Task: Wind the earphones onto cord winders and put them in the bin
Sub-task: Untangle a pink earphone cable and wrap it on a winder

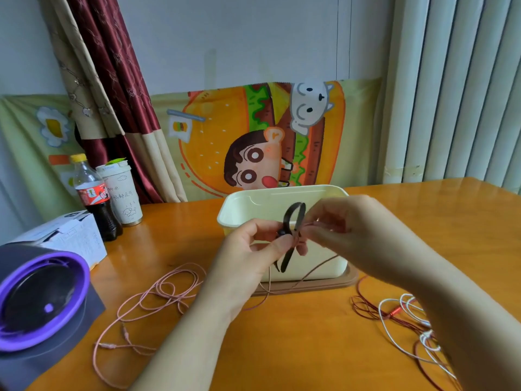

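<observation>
My left hand (253,246) pinches a black strap-like cord winder (293,221) in front of the cream bin (282,198). My right hand (335,224) pinches the pink earphone cord (158,292) against the winder's loop. The pink cord hangs down from my hands and trails in loose loops across the table to the left. Dark red earphones (363,306) and white earphones (394,306) lie tangled together at the right, partly hidden by my right forearm.
The bin stands on a brown lid (349,280) at the middle of the orange table (310,334). A purple round device (36,300), a white box (70,235), a cola bottle (93,196) and a paper cup (124,193) stand at the left.
</observation>
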The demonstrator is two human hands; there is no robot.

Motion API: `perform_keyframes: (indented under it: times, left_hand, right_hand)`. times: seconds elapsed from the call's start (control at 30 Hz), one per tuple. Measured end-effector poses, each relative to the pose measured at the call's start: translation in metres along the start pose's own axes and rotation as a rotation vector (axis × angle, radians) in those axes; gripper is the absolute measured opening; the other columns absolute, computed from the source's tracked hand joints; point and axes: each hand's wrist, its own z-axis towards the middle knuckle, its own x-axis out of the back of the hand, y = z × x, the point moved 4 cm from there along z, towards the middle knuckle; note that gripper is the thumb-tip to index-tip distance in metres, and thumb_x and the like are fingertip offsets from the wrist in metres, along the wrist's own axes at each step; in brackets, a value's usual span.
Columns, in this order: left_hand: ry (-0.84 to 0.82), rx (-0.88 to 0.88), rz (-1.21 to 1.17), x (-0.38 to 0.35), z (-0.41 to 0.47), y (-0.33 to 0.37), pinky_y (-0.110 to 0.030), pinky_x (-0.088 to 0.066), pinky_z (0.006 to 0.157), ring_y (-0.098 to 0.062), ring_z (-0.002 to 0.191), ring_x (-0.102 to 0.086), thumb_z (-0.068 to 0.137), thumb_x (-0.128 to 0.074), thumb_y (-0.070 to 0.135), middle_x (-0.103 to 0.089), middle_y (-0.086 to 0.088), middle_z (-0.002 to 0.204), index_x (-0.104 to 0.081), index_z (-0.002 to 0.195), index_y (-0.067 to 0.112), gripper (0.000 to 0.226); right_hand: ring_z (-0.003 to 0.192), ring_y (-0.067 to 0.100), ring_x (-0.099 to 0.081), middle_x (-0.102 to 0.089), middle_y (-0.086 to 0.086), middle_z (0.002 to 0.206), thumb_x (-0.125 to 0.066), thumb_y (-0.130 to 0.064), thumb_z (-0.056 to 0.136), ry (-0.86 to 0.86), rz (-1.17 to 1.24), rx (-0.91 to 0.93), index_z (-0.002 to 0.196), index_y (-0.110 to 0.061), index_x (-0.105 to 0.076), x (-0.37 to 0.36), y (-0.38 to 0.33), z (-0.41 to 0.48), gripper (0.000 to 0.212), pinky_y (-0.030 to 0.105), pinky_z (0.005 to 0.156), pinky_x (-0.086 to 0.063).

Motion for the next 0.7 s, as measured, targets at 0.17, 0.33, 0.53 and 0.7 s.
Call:
perform_keyframes:
  times: [0.17,0.33,0.53,0.7]
  left_hand:
    - [-0.184,0.004,-0.104,-0.002,-0.001,0.001,-0.029,-0.046,0.081,-0.021,0.106,-0.067,0.078,-0.066,0.029,-0.075,-0.006,0.103,-0.064,0.108,0.01,0.036]
    - [-0.318,0.028,-0.149,-0.002,-0.006,0.005,-0.028,-0.051,0.083,-0.028,0.099,-0.07,0.081,-0.071,0.02,-0.074,-0.014,0.105,-0.065,0.101,0.011,0.023]
    - [-0.436,-0.005,-0.283,-0.011,-0.012,0.013,-0.046,-0.054,0.093,-0.046,0.098,-0.066,0.08,-0.076,0.014,-0.065,-0.03,0.114,-0.07,0.1,0.014,0.02]
    - [-0.24,-0.094,-0.489,-0.003,-0.004,0.02,-0.042,-0.05,0.098,-0.036,0.105,-0.062,0.068,-0.086,0.033,-0.067,-0.023,0.117,-0.071,0.107,0.009,0.047]
  right_hand:
    - [0.054,0.002,-0.049,-0.067,-0.014,0.069,-0.073,-0.032,0.071,0.091,0.107,-0.028,0.076,-0.024,-0.067,0.016,0.01,0.001,0.011,0.014,0.05,-0.04]
    - [0.064,0.007,-0.061,-0.069,-0.016,0.078,-0.065,-0.038,0.074,0.044,0.213,-0.027,0.086,-0.026,-0.07,0.026,0.015,-0.001,0.017,0.019,0.059,-0.05]
    - [0.073,0.022,-0.058,-0.07,0.003,0.077,-0.075,-0.035,0.072,-0.064,0.667,-0.185,0.08,-0.017,-0.073,0.0,0.037,0.001,0.02,0.034,0.072,-0.046]
    - [0.058,0.014,-0.043,-0.06,0.003,0.067,-0.068,-0.037,0.08,-0.131,0.848,-0.273,0.073,-0.017,-0.069,-0.042,0.03,-0.001,0.021,0.019,0.058,-0.038]
